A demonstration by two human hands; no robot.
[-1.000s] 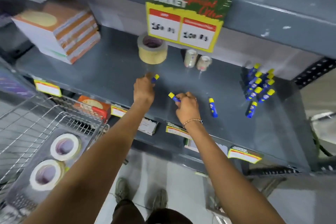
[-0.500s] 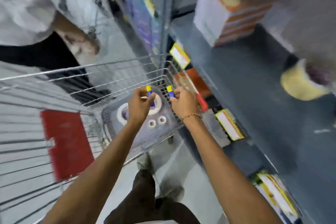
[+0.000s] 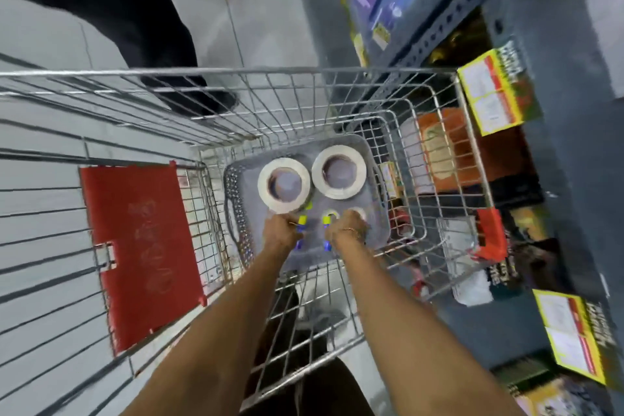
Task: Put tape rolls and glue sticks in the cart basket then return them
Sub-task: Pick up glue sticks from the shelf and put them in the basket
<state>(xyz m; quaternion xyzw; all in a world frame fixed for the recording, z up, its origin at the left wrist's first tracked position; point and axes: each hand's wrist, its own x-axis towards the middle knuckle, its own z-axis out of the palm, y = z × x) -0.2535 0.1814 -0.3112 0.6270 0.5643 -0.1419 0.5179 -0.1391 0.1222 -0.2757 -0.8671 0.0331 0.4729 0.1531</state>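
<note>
Swung from shelf to cart; left hand (image 3: 280,233) gripping glue stick (image 3: 300,230), right hand (image 3: 344,230) gripping another (image 3: 327,230), low over grey tray (image 3: 236,213), tape rolls (image 3: 283,184) just beyond. Release next, probably.

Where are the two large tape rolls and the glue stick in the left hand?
left large tape roll (image 3: 266,196), head view, on its pale front rim.
right large tape roll (image 3: 358,184), head view, on its pale right rim.
glue stick in the left hand (image 3: 302,220), head view, on its yellow cap.
</note>
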